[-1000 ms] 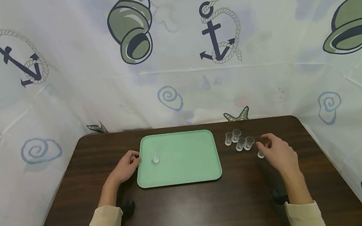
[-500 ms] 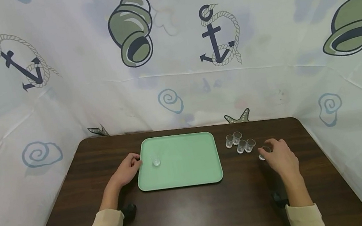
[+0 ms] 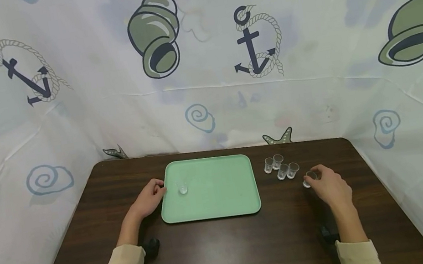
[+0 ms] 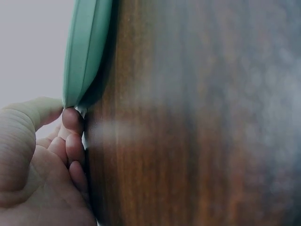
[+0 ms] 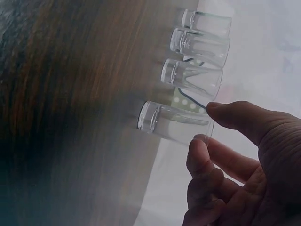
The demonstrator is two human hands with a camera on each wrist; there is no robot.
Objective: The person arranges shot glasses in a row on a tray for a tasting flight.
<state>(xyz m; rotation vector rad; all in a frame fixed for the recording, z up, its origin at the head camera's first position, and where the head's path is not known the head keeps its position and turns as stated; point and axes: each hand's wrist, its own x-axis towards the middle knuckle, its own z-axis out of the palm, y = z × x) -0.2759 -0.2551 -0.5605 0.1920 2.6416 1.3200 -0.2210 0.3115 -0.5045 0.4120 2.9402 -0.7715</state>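
My right hand (image 3: 331, 186) pinches a small clear shot glass (image 5: 174, 121) near its rim, thumb on one side and fingers on the other. This glass stands upright at the right of the table, its base at the tabletop in the right wrist view. Left of it are several more shot glasses (image 3: 282, 172), grouped in pairs. My left hand (image 3: 148, 199) holds the left edge of a light green tray (image 3: 216, 189) between thumb and curled fingers. One shot glass (image 3: 182, 189) stands on the left part of that tray.
The dark wood-grain table (image 3: 230, 249) has rounded far corners. Behind it and at both sides hangs a white cloth (image 3: 208, 58) printed with shells, anchors and starfish.
The right thumb and fingers have closed in on the rim of the rightmost shot glass. My left hand, the tray and the other glasses keep their places; the head view has tilted slightly.
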